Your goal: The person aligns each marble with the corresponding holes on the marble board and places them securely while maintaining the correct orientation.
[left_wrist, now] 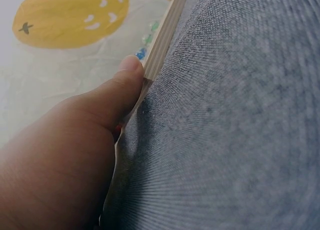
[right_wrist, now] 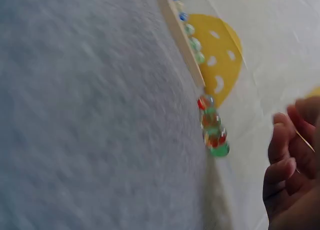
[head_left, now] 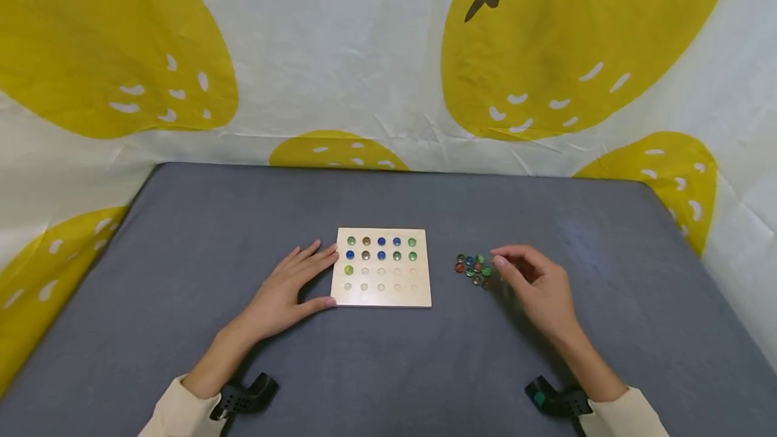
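A pale wooden board (head_left: pixel 382 299) with rows of round hollows lies flat on the table. Glass marbles (head_left: pixel 381 255) in blue, green and brown fill its two far rows, and a yellow-green marble (head_left: pixel 349 270) sits at the left end of the third. My left hand (head_left: pixel 282 292) rests beside it, fingers extended, fingertips and thumb touching the left edge. Right of the board lies a loose cluster of marbles (head_left: pixel 470 272). My right hand (head_left: pixel 542 292) hovers just right of this cluster, fingers loosely bent, thumb and index tips close together; no marble shows between them.
The table (head_left: pixel 243 201) has a grey cloth cover. Behind it and at the sides hangs a white curtain (head_left: pixel 340 39) with large yellow fruit prints. Black wrist cameras (head_left: pixel 249 396) sit at both cuffs.
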`<action>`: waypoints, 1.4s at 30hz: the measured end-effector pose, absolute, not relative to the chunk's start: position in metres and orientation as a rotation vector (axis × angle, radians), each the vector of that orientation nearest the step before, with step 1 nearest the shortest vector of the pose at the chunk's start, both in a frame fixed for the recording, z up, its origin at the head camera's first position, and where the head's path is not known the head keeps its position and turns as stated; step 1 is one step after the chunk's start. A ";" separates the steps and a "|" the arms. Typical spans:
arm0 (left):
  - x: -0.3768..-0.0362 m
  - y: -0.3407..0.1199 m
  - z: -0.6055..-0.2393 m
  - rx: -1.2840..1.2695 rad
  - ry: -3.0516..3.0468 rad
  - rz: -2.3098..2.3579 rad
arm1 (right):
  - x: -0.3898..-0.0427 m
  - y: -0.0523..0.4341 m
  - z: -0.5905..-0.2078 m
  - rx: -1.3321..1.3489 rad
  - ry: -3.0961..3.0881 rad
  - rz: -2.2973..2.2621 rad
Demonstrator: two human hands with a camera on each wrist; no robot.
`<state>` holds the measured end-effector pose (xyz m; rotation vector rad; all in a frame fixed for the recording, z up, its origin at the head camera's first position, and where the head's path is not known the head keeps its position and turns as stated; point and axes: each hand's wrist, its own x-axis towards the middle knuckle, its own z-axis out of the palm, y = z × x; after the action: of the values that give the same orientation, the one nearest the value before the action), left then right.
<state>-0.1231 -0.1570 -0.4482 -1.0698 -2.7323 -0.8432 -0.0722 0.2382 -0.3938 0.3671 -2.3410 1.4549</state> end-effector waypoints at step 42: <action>-0.121 -0.158 -0.436 -1.056 -2.778 -0.845 | -0.088 0.271 -0.431 0.464 -2.679 1.161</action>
<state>-0.1211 -0.1580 -0.4362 -1.0555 -2.7780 -0.8446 -0.0882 0.2708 -0.4309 0.4639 -2.6786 1.1614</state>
